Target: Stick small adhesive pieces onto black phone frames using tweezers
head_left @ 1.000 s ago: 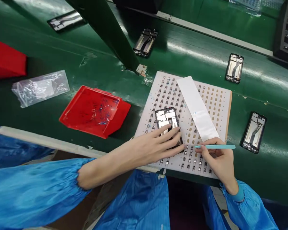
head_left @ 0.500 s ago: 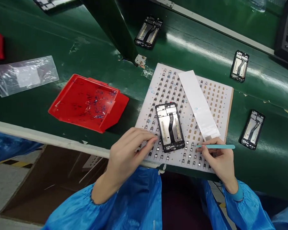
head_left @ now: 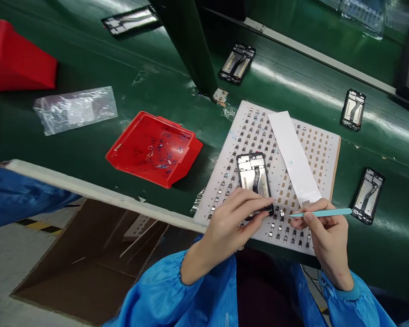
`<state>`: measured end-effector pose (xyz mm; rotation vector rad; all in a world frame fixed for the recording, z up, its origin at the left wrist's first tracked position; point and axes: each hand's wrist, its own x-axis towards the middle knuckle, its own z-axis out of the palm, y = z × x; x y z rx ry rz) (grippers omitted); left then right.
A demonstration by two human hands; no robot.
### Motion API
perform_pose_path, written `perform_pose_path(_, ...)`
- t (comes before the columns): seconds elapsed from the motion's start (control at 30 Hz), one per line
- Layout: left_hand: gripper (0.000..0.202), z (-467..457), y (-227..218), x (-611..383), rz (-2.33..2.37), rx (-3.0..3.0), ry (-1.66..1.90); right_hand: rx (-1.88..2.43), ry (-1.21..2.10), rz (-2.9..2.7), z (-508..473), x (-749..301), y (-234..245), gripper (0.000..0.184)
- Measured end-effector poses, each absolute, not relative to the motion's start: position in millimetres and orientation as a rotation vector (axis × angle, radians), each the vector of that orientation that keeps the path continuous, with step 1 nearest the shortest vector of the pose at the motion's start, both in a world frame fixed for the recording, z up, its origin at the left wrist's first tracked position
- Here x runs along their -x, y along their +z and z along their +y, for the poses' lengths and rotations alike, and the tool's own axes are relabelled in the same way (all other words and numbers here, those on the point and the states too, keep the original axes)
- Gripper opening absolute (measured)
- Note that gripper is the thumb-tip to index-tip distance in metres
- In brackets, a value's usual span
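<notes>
Surface: glossy green conveyor belt [head_left: 88, 59] at a workbench; a green post crosses the upper middle.
Far left: red bin [head_left: 17, 59] at the edge, a clear plastic bag [head_left: 75, 109] lying near it.
Left of centre: shallow red tray [head_left: 153, 147] holding scraps, well apart from both hands.
Centre: white perforated pallet [head_left: 318, 150] carrying rows of small metal parts; a white paper strip [head_left: 293, 156] lies diagonally across it.
Work item: phone frame [head_left: 254, 179] rests face-open on the pallet, its near end under the left fingers.
Left hand [head_left: 231, 225]: fingers curled over the frame's lower edge, steadying it, not lifting.
Right hand [head_left: 327, 236]: pinched on teal tweezers [head_left: 323, 212], tip aimed leftward at a small part [head_left: 282, 212] just beside the frame.
Right background: further phone frames lie apart on the belt.
Step in hand (judgement): picking a small part from the pallet for fitting to the frame.
Next move requires (judgement): a fine tweezer grip on one part only, with the frame kept still under the left hand.
</notes>
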<state>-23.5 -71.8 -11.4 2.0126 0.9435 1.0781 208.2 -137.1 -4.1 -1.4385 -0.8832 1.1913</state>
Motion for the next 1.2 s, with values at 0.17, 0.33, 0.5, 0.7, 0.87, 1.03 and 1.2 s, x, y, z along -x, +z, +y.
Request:
perform_pose_path(0.17,0.019,-71,-7,16,0.914,-1.914,1.201,1.390,1.255,-0.877,-126,-190,3,0.009)
perform_pose_path(0.33,0.018,-68,-8,23,0.965,-1.817,1.258,1.361,1.200,-0.937,-119,-175,7,0.008)
perform_pose_path(0.5,0.012,-69,-11,23,0.998,-1.423,1.174,1.277,0.942,-1.179,-114,-158,11,0.013)
perform_pose_path(0.7,0.011,-51,-11,43,1.044,-1.383,1.090,1.386,0.796,-1.255,-63,-160,15,0.006)
perform_pose_path(0.87,0.013,-16,-9,67,1.130,-1.574,0.997,1.480,1.087,-1.143,-6,-169,-4,0.028)
perform_pose_path(1.03,0.021,6,-10,61,1.248,-1.656,0.900,1.515,1.126,-1.120,7,-168,-23,0.034)
perform_pose_path(1.2,0.019,11,-24,55,1.198,-1.805,0.916,1.515,1.149,-1.116,5,-166,-25,0.030)
